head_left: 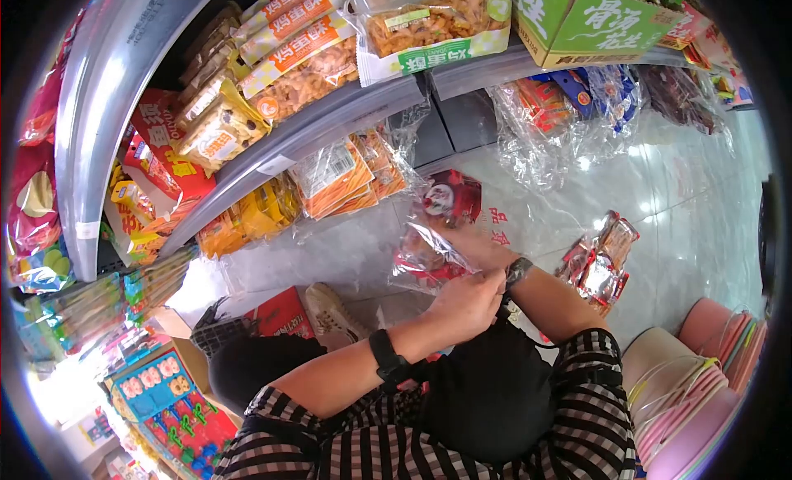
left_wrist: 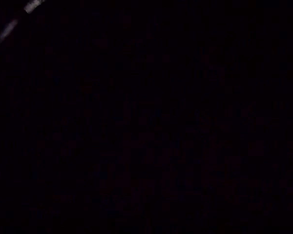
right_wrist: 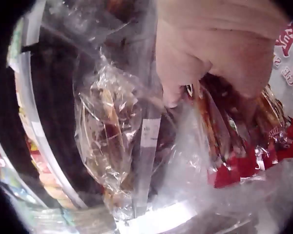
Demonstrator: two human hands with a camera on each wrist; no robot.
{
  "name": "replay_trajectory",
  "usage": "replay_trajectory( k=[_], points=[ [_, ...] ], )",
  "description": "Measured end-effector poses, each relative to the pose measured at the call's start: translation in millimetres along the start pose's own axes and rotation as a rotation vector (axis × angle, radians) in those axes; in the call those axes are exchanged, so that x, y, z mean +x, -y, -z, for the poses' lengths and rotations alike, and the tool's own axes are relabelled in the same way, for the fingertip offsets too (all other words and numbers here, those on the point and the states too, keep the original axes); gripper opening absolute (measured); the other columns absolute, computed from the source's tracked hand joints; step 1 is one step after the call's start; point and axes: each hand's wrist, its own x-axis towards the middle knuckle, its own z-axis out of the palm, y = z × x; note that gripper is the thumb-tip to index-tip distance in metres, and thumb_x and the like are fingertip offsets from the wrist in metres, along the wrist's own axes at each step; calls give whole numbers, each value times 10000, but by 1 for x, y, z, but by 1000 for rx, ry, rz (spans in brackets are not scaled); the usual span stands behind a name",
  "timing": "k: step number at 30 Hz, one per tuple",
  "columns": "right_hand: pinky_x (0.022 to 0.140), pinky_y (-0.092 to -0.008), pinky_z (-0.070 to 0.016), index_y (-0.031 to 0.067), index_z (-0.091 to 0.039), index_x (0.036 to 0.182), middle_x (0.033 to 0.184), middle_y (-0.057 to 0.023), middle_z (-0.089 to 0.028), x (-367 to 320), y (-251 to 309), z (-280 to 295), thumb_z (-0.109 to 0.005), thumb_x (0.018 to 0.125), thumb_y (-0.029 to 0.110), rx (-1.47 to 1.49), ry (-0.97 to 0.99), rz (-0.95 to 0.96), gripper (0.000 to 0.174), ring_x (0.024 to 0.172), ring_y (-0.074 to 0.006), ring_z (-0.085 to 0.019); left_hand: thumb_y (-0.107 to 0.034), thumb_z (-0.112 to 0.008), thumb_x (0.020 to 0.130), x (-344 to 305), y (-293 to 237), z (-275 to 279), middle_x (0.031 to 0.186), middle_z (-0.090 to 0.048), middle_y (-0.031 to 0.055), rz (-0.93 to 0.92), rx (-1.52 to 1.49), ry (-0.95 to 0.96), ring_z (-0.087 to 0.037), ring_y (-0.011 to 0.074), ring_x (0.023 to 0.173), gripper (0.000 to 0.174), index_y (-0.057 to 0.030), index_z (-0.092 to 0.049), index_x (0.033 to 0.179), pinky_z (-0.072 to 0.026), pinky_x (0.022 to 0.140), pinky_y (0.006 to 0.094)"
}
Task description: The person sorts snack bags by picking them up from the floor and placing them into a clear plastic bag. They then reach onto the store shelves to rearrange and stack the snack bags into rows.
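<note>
In the head view my left hand (head_left: pixel 466 307) is curled at the near edge of a clear plastic bag (head_left: pixel 417 261) and pinches it. My right hand (head_left: pixel 477 247) reaches over the same bag from the right, partly blurred. Red snack packets (head_left: pixel 450 198) show in and beside the bag, below the shelf. Seen from the right wrist, the right hand (right_wrist: pixel 219 44) grips a bunch of brown-and-red snack packets (right_wrist: pixel 229 131), its fingertips down among them. The left wrist view is almost wholly black.
More red packets (head_left: pixel 598 261) lie on the grey tiled floor (head_left: pixel 528 208) at right. Curved shelves (head_left: pixel 330 121) hold bagged snacks and a green carton (head_left: pixel 586 26). Bagged packets (head_left: pixel 342 179) sit at the lower shelf edge. Pink buckets (head_left: pixel 685 389) stand at lower right; a red box (head_left: pixel 285 313) is beside a shoe.
</note>
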Motion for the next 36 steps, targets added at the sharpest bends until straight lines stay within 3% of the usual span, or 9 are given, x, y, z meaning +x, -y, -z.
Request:
replay_trajectory(
  k=[7, 10, 14, 16, 20, 23, 25, 29, 36],
  points=[
    [764, -421, -529, -3, -538, 1187, 1043, -163, -666, -26, 43, -5, -548, 888, 498, -903, 56, -41, 584, 899, -353, -657, -113, -575, 848, -4, -3, 5, 759, -620, 151, 75, 11, 3, -624, 359, 739, 106, -43, -507, 888, -477, 618, 428],
    [822, -448, -475, 52, -530, 1232, 959, -248, -643, -52, 50, 9, -503, 890, 493, -1060, -50, -1, 558, 962, -389, -619, -124, -595, 858, -5, 0, 12, 741, -622, 122, 188, -12, 33, -630, 212, 678, 111, -30, -558, 905, -487, 619, 336],
    [788, -390, -490, -2, -620, 1013, 983, -212, -651, -150, 83, 40, -596, 873, 285, -898, 34, -2, 320, 893, -312, -638, -118, -605, 861, -7, 6, 16, 725, -617, 65, 206, -154, 44, -587, 114, 662, 120, -16, -571, 912, -472, 606, 276],
    [723, -338, -502, -3, -608, 1027, 907, -75, -658, -216, 101, 58, -581, 892, 189, -197, -39, 63, 236, 842, -212, -627, -117, -617, 858, -9, 1, 18, 723, -611, 34, 265, -152, 39, -558, 79, 652, 128, -4, -566, 888, -459, 595, 250],
    [699, -307, -504, -10, -608, 970, 800, -26, -608, -285, 75, 134, -584, 882, 131, 291, -921, 243, 169, 779, -142, -602, -111, -615, 855, -12, 0, 16, 719, -608, 37, 292, -98, 85, -538, 78, 619, 113, -12, -566, 881, -444, 576, 247],
    [706, -290, -497, -4, -619, 943, 851, -61, -604, -304, -39, 238, -587, 895, 202, 303, -1204, 109, 215, 805, -140, -595, -125, -616, 844, -15, 4, 9, 702, -616, 64, 251, -98, 46, -568, 125, 617, 122, -19, -568, 882, -452, 579, 278],
    [619, -316, -504, -14, -595, 995, 797, -79, -599, -286, -131, 299, -631, 865, 257, -187, -1340, -399, 303, 750, -173, -603, -138, -613, 834, -18, 1, 10, 704, -633, 98, 266, -89, 16, -608, 186, 617, 129, -25, -576, 882, -476, 600, 310],
    [410, -374, -395, 48, -562, 741, 604, -68, -542, -267, -146, 252, -635, 854, 201, 380, -1498, -78, 203, 478, -204, -523, -128, -612, 833, -23, 10, 11, 710, -636, 108, 261, -75, -18, -624, 201, 636, 115, -21, -587, 869, -488, 615, 315],
    [493, -338, -447, 77, -559, 770, 665, -64, -550, -277, -118, 239, -557, 829, 71, 633, -1414, 127, 59, 584, -189, -565, -132, -603, 838, -19, 3, 12, 719, -633, 111, 326, 6, 29, -627, 205, 654, 118, -21, -589, 876, -489, 625, 323]
  ],
)
